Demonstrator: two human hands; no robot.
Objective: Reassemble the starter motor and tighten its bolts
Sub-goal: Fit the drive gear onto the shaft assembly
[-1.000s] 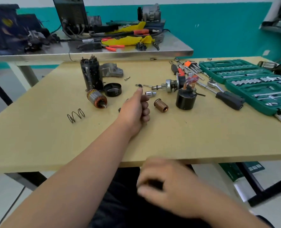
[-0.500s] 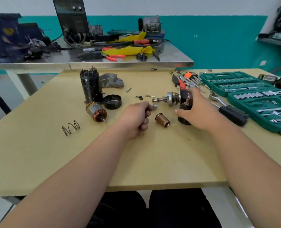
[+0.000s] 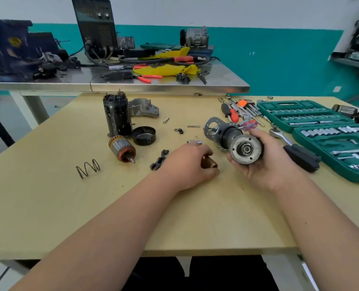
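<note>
Your right hand (image 3: 268, 164) holds the starter assembly (image 3: 244, 149) just above the counter (image 3: 48, 206), fingers wrapped under and round its black body. Its round metal end face is turned toward you, with a bearing showing in the middle. The grey flange plate (image 3: 213, 128) at its far end points away to the left.

Your left hand (image 3: 188, 164) rests on the counter just beside it, fingers curled round the copper sleeve (image 3: 211, 163), which peeks out under them.

To the left, the black motor casing (image 3: 117, 116) stands upright. The armature (image 3: 123, 149) lies tilted in front of it, and the black end cap (image 3: 144, 135) sits open side up beside it. The spring (image 3: 88, 168) lies well apart, further left. A grey housing (image 3: 144, 107) lies behind the casing, and a black fork lever (image 3: 159, 159) lies close to your left wrist.

On the right, the ratchet (image 3: 296, 153) lies between your right hand and the open green socket set (image 3: 321, 127).
</note>
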